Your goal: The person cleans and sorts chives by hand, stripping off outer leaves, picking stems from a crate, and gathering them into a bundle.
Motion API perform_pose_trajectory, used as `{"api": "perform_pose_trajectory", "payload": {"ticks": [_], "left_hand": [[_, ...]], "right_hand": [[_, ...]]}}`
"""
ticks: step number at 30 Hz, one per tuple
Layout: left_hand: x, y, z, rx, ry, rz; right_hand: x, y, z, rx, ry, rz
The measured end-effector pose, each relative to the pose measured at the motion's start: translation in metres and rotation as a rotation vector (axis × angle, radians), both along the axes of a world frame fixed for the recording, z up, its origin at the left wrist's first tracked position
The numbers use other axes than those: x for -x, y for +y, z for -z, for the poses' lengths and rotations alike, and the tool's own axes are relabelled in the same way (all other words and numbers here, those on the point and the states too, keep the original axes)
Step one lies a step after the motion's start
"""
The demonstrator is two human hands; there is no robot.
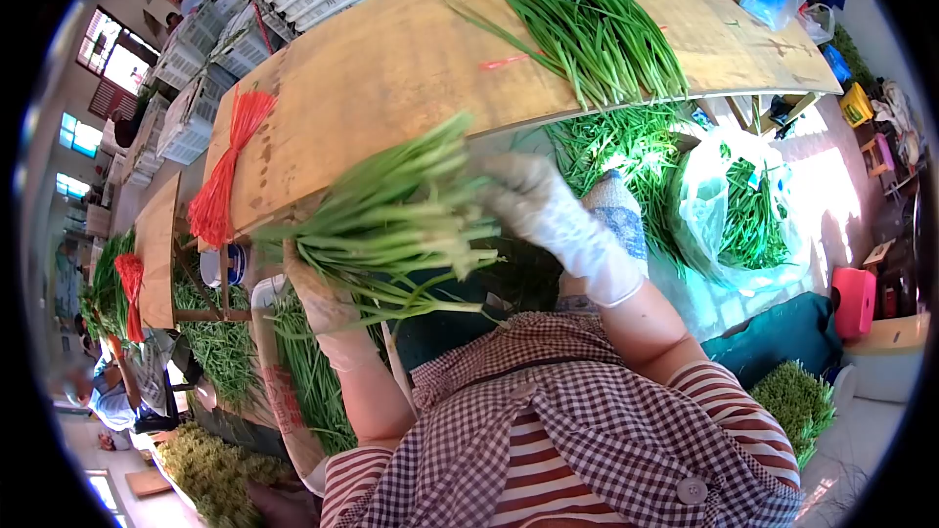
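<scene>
Presently, 1 bunch of stalks (381,220) lies crosswise: left hand (315,286) clamped round it, nearer; right hand (530,199) beside its pale ends (458,235), blurred, grip undeterminable.

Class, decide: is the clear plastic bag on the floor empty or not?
Not empty: green stalks show inside the clear plastic bag. Exactly how full, I cannot tell.

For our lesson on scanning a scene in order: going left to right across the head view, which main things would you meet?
Narrow bundle of red strands → larger tied bundle of red strands → bunch of long green stalks → whitish-gloved right hand → large translucent plastic bag → pinkish-red plastic box.
</scene>
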State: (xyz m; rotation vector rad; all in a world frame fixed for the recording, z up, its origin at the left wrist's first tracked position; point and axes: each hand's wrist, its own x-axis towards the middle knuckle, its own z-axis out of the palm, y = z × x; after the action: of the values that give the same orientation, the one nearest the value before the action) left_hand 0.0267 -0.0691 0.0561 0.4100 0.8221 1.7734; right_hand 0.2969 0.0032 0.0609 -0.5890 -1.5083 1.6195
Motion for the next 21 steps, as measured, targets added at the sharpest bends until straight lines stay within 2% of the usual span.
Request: {"api": "perform_pose_trajectory", "payload": {"ticks": [3,5,6,8,9,10,11,12,13,15,16,18,19,21], "left_hand": [[0.044,0.025,0.041,-0.304,0.007,-0.078],[0.025,0.025,0.02,-0.297,-0.061,-0.051],[0.017,0.024,0.011,-0.295,-0.057,-0.061],[0.031,0.023,0.017,-0.376,-0.018,-0.011],[0.035,0.02,0.014,-0.252,0.03,-0.116],[0.037,0.017,0.007,-0.126,0.079,-0.219],[0.041,0.014,0.003,-0.002,0.126,-0.32],[0.061,0.008,0.016,-0.119,-0.003,-0.166],[0.067,0.008,0.021,-0.037,0.02,-0.258],[0.074,0.009,0.029,0.129,0.068,-0.436],[0.077,0.011,0.036,0.146,0.091,-0.46],[0.071,0.015,0.037,0.201,0.068,-0.462],[0.065,0.016,0.038,0.23,0.056,-0.468],[0.051,0.014,0.035,0.151,0.023,-0.445]], "right_hand": [[-0.017,-0.006,-0.017,-0.258,-0.163,0.113],[-0.027,-0.007,0.001,-0.103,-0.059,0.145],[-0.041,-0.018,-0.033,-0.049,-0.188,0.12],[-0.057,-0.019,-0.029,-0.14,-0.189,0.098],[-0.065,-0.02,-0.022,-0.121,0.025,0.175],[-0.077,-0.025,-0.02,0.055,0.26,0.386],[-0.1,-0.02,-0.029,0.037,0.107,0.541],[-0.117,-0.01,-0.027,-0.034,-0.003,0.646],[-0.118,-0.005,-0.033,-0.152,-0.196,0.694],[-0.102,0.01,0.001,-0.412,-0.536,0.61],[-0.088,0.01,0.016,-0.31,-0.809,0.598],[-0.056,0.006,0.009,0.147,-0.435,0.258],[-0.039,0.011,0.029,0.271,-0.187,0.154],[-0.01,0.007,0.03,0.275,-0.098,0.123]]}}
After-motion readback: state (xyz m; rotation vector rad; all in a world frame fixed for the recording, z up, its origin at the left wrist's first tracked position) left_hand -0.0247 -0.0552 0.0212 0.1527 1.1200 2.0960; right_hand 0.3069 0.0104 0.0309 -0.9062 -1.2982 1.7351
